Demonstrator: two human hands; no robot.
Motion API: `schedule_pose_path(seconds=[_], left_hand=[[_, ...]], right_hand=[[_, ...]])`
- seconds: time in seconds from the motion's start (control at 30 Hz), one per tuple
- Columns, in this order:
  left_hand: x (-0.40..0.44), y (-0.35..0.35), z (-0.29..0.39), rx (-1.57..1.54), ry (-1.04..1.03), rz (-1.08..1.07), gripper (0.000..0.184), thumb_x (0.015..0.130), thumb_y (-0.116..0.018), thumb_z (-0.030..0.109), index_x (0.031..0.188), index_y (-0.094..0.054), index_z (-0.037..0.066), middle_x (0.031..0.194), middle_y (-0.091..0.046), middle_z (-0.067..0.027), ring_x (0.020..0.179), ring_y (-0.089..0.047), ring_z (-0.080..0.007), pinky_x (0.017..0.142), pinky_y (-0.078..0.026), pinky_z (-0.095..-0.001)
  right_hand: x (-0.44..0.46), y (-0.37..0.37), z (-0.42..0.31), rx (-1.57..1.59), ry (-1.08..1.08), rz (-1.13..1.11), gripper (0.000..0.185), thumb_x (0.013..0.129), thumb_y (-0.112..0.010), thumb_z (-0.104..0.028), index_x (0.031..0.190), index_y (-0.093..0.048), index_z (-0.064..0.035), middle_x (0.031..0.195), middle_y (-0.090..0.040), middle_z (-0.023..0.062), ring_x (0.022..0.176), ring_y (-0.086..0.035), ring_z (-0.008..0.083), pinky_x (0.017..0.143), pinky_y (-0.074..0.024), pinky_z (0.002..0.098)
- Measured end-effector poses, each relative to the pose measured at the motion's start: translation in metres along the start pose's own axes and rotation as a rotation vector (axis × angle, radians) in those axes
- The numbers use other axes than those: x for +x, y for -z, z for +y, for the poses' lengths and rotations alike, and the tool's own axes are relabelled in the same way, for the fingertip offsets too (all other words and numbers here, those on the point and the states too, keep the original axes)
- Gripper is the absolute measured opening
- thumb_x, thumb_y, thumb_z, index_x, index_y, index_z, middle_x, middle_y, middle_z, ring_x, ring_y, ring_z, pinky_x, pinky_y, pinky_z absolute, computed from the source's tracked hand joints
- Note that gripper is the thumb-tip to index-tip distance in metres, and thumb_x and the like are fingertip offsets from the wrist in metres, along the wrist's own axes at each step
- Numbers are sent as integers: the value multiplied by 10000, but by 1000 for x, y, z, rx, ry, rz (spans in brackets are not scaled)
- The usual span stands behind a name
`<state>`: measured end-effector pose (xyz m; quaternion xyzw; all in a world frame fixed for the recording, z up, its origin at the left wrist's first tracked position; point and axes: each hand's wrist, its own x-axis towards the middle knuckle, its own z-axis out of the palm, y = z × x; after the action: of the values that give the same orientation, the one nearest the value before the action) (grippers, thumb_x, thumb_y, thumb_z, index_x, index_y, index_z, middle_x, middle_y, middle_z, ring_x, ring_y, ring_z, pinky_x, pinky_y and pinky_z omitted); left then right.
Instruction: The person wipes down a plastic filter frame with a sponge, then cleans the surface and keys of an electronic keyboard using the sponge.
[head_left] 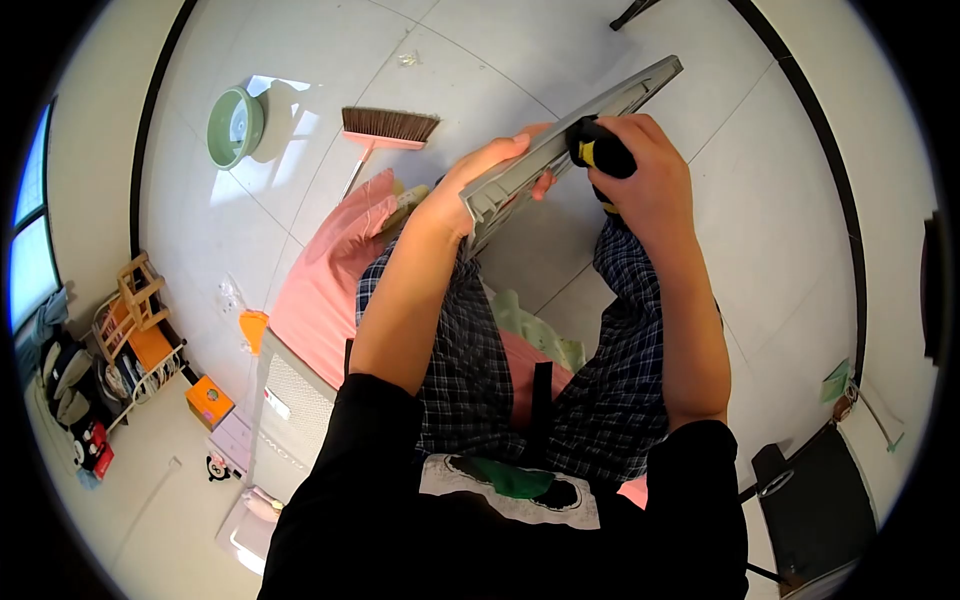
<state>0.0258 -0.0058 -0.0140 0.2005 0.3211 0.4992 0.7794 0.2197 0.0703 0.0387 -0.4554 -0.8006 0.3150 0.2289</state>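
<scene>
My left hand (492, 168) grips the lower left end of a long, thin grey plastic panel (590, 125), with fingers showing on both sides of it. The panel is tilted, its far end pointing up and right, and ribs and clips show along its edge. In my right hand (650, 175) is a black and yellow handheld tool (603, 150), fingers wrapped round its body. The tool's front end is against or very close to the panel; its tip is hidden, so contact is hard to tell. Both hands are raised above my knees.
A pink broom (385, 128) lies on the tiled floor (520, 50) ahead, with a green basin (236, 128) to its left. Pink cloth (335, 265) is beside my left leg. A shelf with clothes (135, 335) and an orange box (209, 402) are at left; a black chair (820, 505) is at right.
</scene>
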Motion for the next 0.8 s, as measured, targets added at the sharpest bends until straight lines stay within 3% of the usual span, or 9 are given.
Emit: schedule_pose_path(seconds=[0.17,0.23,0.3,0.37,0.43,0.53,0.67,0.77,0.8], left_hand=[[-4,0,5,-35,51,-69,544,937,-484,314,1356,-434,-28,935,-617,-109,859,-579,-160,786,-457,-274],[-7,-24,10,-123,98,354,501,937,-484,298,1329,-466,-13,1019,-626,-92,894,-587,-142,792,-471,-256],[-6,-11,7,-164,83,220,469,937,-484,273,1310,-486,-11,1083,-623,-85,928,-595,-139,813,-479,-247],[-4,-1,5,-96,98,57,497,938,-470,298,1329,-471,-10,1015,-628,-85,870,-583,-134,764,-468,-247],[0,5,5,-16,80,-90,531,939,-453,322,1355,-449,-7,932,-629,-86,808,-565,-131,715,-450,-248],[2,-7,-1,-34,41,31,554,940,-430,321,1379,-424,-16,834,-603,-86,768,-541,-148,711,-424,-244],[1,5,-1,-52,44,-19,554,932,-450,316,1363,-437,-33,858,-614,-88,772,-553,-152,691,-434,-250],[-2,-3,4,-63,71,56,538,923,-477,310,1333,-465,-37,936,-632,-97,816,-590,-156,708,-469,-255],[-2,-16,7,-188,81,143,447,941,-463,260,1259,-505,-51,917,-643,-92,780,-610,-155,674,-497,-266]], right_hand=[[-6,-4,-14,90,163,-80,396,646,-768,-86,1021,-641,-103,968,-620,51,863,-634,269,741,-526,339],[-11,-4,-27,167,183,-113,398,638,-770,-95,1013,-637,-100,965,-617,57,865,-631,272,743,-524,345],[-12,-3,-31,288,152,-194,398,640,-763,-96,1016,-633,-95,961,-618,64,865,-631,270,747,-522,343],[-7,0,-22,310,127,-205,401,651,-752,-93,1034,-632,-84,971,-622,72,860,-630,270,756,-518,344],[-3,0,-8,148,47,-73,401,665,-740,-92,1051,-633,-74,992,-629,77,874,-634,269,776,-517,339],[0,-2,4,103,-38,-48,408,664,-738,-93,1058,-636,-70,1010,-633,82,903,-639,265,793,-517,331],[-2,-3,-4,124,26,-72,398,661,-740,-96,1045,-637,-72,994,-630,74,888,-638,267,776,-518,333],[-10,-3,-28,211,84,-168,395,658,-739,-99,1039,-636,-74,977,-626,73,884,-633,269,768,-515,337],[-12,-3,-34,278,96,-231,394,657,-737,-99,1037,-636,-75,968,-623,74,883,-629,269,765,-513,339]])
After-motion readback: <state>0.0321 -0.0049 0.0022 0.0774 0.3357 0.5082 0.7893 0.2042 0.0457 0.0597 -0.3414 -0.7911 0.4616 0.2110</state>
